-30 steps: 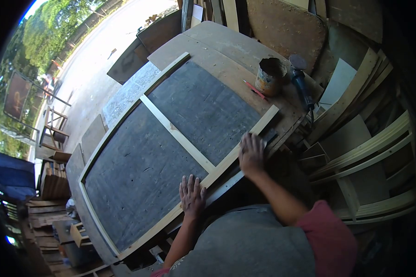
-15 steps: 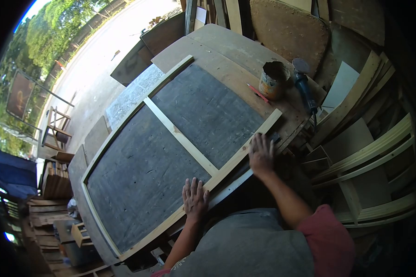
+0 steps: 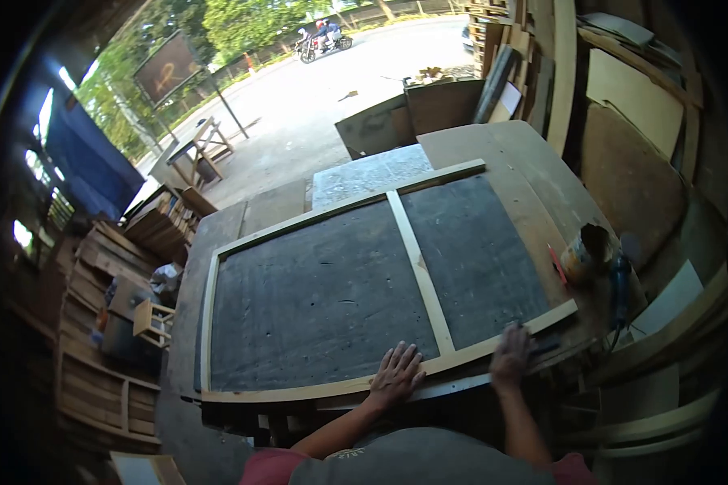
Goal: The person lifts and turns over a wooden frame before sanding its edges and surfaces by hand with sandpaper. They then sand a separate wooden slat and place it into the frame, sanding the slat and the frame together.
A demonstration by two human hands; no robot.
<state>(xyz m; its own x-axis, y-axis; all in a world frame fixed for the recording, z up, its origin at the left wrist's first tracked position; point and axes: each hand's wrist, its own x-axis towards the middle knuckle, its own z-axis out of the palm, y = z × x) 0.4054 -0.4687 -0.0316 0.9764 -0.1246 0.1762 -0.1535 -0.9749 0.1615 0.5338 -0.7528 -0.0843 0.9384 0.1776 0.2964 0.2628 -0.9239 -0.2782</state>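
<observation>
A light wooden frame (image 3: pixel 420 275) with one crossbar lies over a dark, scuffed board (image 3: pixel 323 295) on the workbench. My left hand (image 3: pixel 395 373) rests flat on the frame's near rail, just left of the crossbar joint, its fingers spread over the rail onto the dark board. Farther right along that rail is my right hand (image 3: pixel 510 356), smeared by motion, so its finger grip does not show clearly. Just right of it, by the bench edge, lies a small dark object (image 3: pixel 547 349).
An open tin can (image 3: pixel 587 252), a red pencil-like stick (image 3: pixel 556 265) and a corded power tool (image 3: pixel 620 289) are at the bench's right. Wooden boards (image 3: pixel 631 145) lean behind. Curved wooden pieces (image 3: pixel 663 428) stand at lower right. Riders on a motorcycle (image 3: pixel 325 42) pass outside.
The view has swung left and up, showing more of the road, with a motorcycle now in it. My right hand's fingers, spread before, now look closer together; my left hand remains on the rail.
</observation>
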